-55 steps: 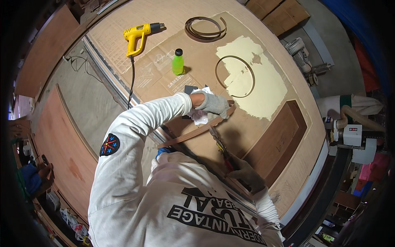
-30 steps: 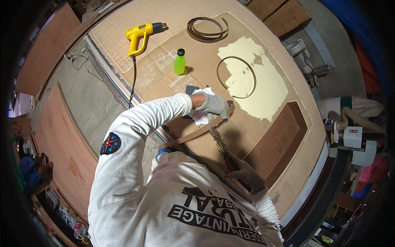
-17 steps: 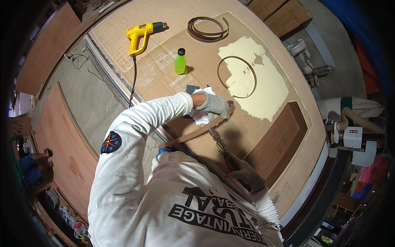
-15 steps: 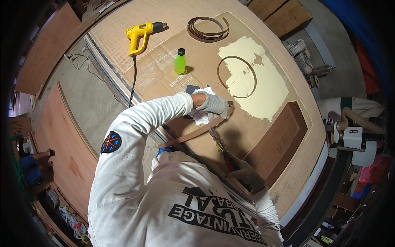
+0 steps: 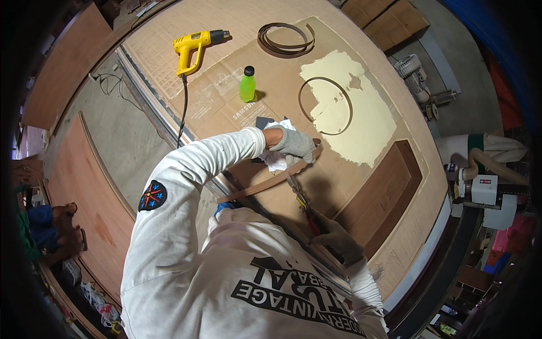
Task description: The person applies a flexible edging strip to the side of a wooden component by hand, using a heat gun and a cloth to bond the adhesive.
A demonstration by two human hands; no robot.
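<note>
My left hand point(image 5: 294, 144), in a grey knit glove, is closed on the far end of a brown edge-banding strip point(image 5: 261, 186). The strip runs back toward my body. My right hand point(image 5: 341, 243), also gloved, grips a pair of pliers point(image 5: 301, 200) with red on the handles. Their jaws point at the strip and lie just short of it, apart from my left hand. White paper point(image 5: 276, 163) and a dark scrap lie under and beside my left hand. To the right rests a brown wooden panel piece point(image 5: 389, 192) with raised edges.
On the cardboard-covered table point(image 5: 226, 121) stand a green bottle with black cap point(image 5: 247, 87) and a yellow heat gun point(image 5: 191, 51) with its cord. A coil of brown banding point(image 5: 282, 42) and a brown ring point(image 5: 302, 101) lie farther off. Machinery point(image 5: 484, 189) stands at right; a person's feet point(image 5: 65, 226) show at left.
My hands, the strip and the pliers hold nearly the same place. At the far left, the other person's legs and feet have shifted.
</note>
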